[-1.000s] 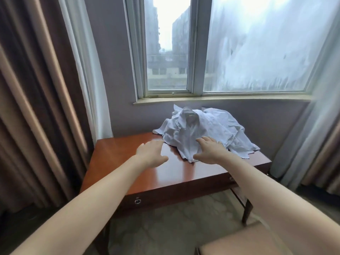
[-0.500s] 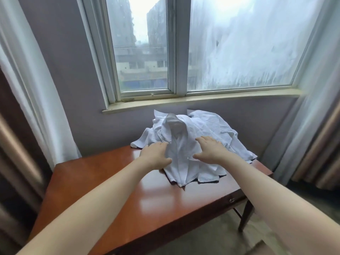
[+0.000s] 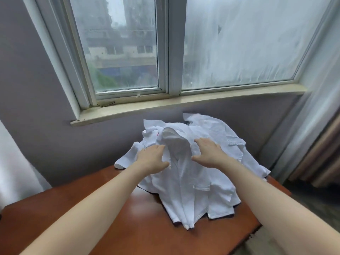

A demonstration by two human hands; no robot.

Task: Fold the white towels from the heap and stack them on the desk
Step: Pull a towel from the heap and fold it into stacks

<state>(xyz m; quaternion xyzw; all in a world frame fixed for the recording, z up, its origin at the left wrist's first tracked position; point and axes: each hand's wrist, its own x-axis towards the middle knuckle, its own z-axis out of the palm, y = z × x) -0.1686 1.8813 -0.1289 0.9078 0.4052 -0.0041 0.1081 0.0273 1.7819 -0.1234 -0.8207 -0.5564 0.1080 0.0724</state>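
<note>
1. The heap of white towels (image 3: pixel 185 181) sits on the far right part of the wooden desk (image 3: pixel 147 236), against the wall (image 3: pixel 36 126) under the windowsill (image 3: pixel 184 103).
2. The towels lie crumpled and overlapping. One long piece drapes down the near side of the heap and ends on the desk top, and a corner sticks out over the desk's far edge on the left.
3. The left hand (image 3: pixel 152 159) rests palm down on the left slope of the heap. Its fingers are straight and point away from the person, and its thumb is out to the side. It is released and grasps nothing.
4. The right hand (image 3: pixel 207 153) lies palm down on the top of the heap. Its fingers are spread and its thumb points inward. It too is relaxed, with no cloth pinched.
5. A raised fold of towel stands between the two hands, and both touch the fabric beside it.
6. Both forearms are bare and reach in from the bottom corners.
7. A small pink mark (image 3: pixel 157 134) shows on a towel near the top left of the heap.
8. A dark edge peeks from under the near hem of the heap, and I cannot tell what it is.
9. The near and left parts of the desk show polished reddish-brown wood.
10. Above the sill is a white-framed window (image 3: pixel 125 43). A sheer curtain (image 3: pixel 322 98) hangs at the right, with a brown drape (image 3: pixel 322 153) beside it.
</note>
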